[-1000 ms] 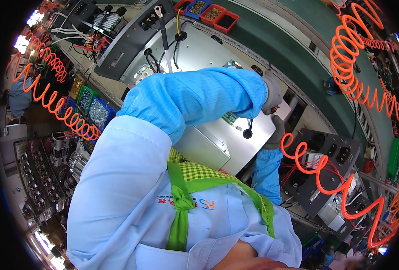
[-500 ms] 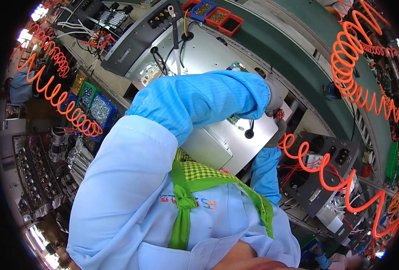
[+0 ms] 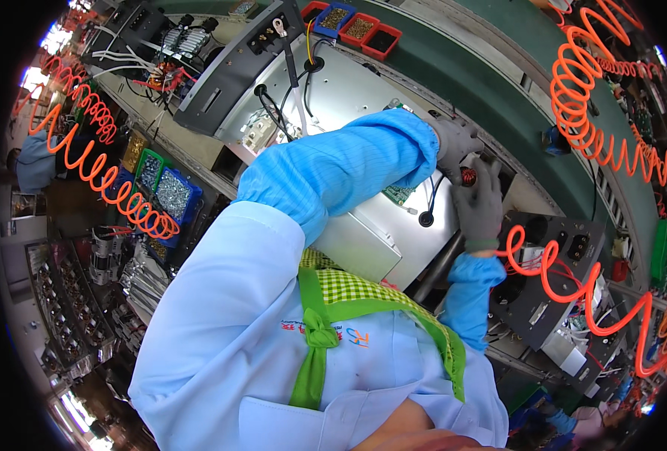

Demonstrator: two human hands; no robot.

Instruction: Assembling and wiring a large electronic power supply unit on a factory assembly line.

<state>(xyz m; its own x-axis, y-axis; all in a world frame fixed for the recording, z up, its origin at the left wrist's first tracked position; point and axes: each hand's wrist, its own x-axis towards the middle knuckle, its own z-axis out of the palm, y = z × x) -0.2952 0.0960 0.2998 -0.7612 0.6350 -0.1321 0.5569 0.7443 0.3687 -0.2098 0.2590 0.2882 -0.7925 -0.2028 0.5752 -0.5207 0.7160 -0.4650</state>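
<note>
My left hand (image 3: pixel 452 143), in a grey glove, reaches across the metal chassis (image 3: pixel 356 86) to its right end. Its fingers are bent close to a small red wire-wound coil (image 3: pixel 469 177); what they pinch is hidden. My right hand (image 3: pixel 478 207), also grey-gloved, is closed on that coil, which shows between the two hands. Beside them on the chassis lie a green circuit board (image 3: pixel 400 195), partly covered by my left sleeve (image 3: pixel 341 169), and black wires coming through a grommet (image 3: pixel 426 219).
Small bins of screws (image 3: pixel 360 28) stand beyond the chassis, and more bins (image 3: pixel 172 192) at left. An orange coiled hose (image 3: pixel 548 274) hangs at right over a black panel with wiring (image 3: pixel 544 301). A dark front panel (image 3: pixel 236 68) rises at the chassis's left end.
My right hand has moved farther away and now shows more fully. The coil is slightly farther up. My left hand has shifted a little left and shows more of its back.
</note>
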